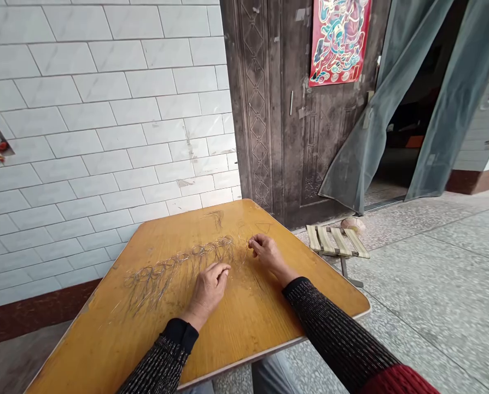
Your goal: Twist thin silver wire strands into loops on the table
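My right hand [267, 253] is closed in a pinch on a thin wire [245, 254], which hangs down from the fingertips close to the tabletop. My left hand [209, 287] is lower and to the left, its fingers bent and pressed against the thumb; whatever is between them is too small to make out. Beyond the left hand runs a row of thin wire loops [181, 257] with long loose tails, slanting across the wooden table [228, 350]. A small group of bent wires [216, 217] lies near the far edge. A wire triangle [263, 226] rests past the right hand.
A white tiled wall [105, 120] stands behind the table, beside a dark carved door [265, 109] with a red poster [340, 42]. To the right are a folding stool [337, 241] with striped webbing and a curtained doorway [363, 148].
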{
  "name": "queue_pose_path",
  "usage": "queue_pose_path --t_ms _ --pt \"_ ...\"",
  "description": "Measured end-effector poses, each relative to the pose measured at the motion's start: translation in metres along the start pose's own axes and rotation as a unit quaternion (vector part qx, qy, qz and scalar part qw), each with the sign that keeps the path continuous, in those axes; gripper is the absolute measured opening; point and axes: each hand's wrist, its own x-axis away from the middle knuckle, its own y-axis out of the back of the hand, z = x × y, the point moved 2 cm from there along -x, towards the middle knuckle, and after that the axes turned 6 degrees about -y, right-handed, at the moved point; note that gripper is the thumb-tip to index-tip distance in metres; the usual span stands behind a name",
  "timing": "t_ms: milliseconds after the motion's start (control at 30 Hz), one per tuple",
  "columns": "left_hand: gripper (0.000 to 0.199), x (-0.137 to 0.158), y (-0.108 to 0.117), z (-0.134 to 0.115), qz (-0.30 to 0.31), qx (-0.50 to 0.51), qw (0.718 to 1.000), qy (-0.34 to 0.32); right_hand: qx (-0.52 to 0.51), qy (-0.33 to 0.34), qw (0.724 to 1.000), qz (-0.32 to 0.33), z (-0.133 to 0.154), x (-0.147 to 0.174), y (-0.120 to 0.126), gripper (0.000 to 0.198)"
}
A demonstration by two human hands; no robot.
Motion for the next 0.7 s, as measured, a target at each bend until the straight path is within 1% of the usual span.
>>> queue_pose_path --t_ms 167,233,300,400,533,600,700 --pt "0.019 -0.043 -0.024 0.005 -0.019 0.084 0.992 0.087 0.000 0.018 1.000 0.002 0.010 0.005 -0.002 0.017" --pt "0.018 -0.057 -0.033 0.009 -0.017 0.131 0.983 0.125 0.009 0.022 1.000 0.006 0.014 0.008 -0.003 0.016" --pt "0.017 -0.064 -0.039 0.012 -0.013 0.179 0.971 0.159 0.020 0.024 0.999 0.013 0.016 0.010 -0.005 0.015" --pt "0.020 -0.064 -0.041 0.016 -0.009 0.245 0.949 0.199 0.037 0.027 0.999 0.024 0.017 0.013 -0.007 0.014" --pt "0.024 -0.058 -0.042 0.014 -0.007 0.317 0.920 0.230 0.068 0.040 0.997 0.026 0.019 0.016 -0.008 0.015" --pt "0.025 -0.057 -0.043 0.013 -0.019 0.336 0.909 0.244 0.094 0.046 0.994 0.024 0.020 0.018 -0.007 0.016" --pt "0.031 -0.057 -0.044 0.012 -0.050 0.355 0.898 0.256 0.137 0.061 0.988 0.022 0.021 0.020 -0.007 0.016"
